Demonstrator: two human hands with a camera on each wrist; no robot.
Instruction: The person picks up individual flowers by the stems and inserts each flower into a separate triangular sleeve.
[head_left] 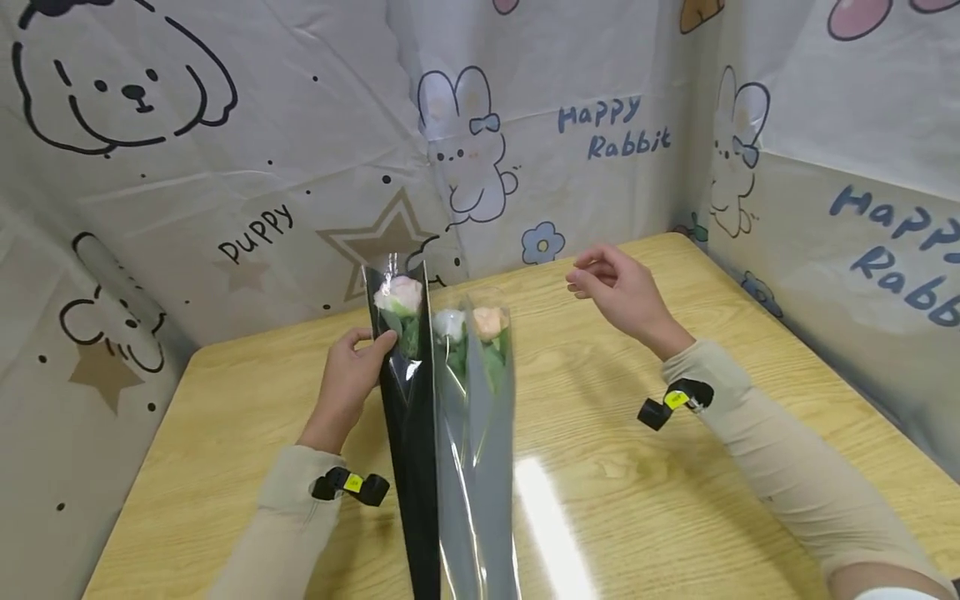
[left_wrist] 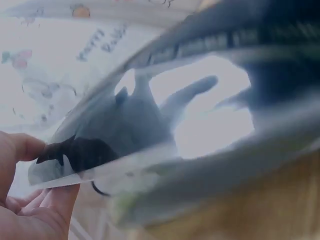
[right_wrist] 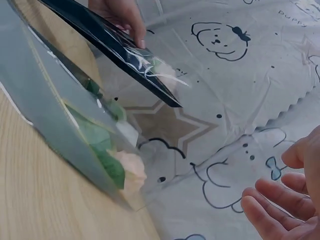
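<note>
My left hand [head_left: 349,377] pinches the left edge of a long black-wrapped rose [head_left: 408,442], just below its pale pink bloom [head_left: 402,293]. In the left wrist view, glossy dark wrapping [left_wrist: 100,145] sits between thumb and fingers, and much of it is blurred. Directly to its right are grey-wrapped roses [head_left: 487,467] with one whitish bloom [head_left: 450,325] and one peach bloom [head_left: 491,322]; whether these share one wrapper I cannot tell. Away to the right, my right hand [head_left: 628,298] hovers over the table, fingers loosely bent, holding nothing.
A wood-grain table [head_left: 637,500] lies beneath, reflecting a bright light strip. White printed cloth [head_left: 315,167] with rabbits, a puppy and stars hangs behind it and along both sides. Each wrist wears a small black camera [head_left: 352,485] on a strap.
</note>
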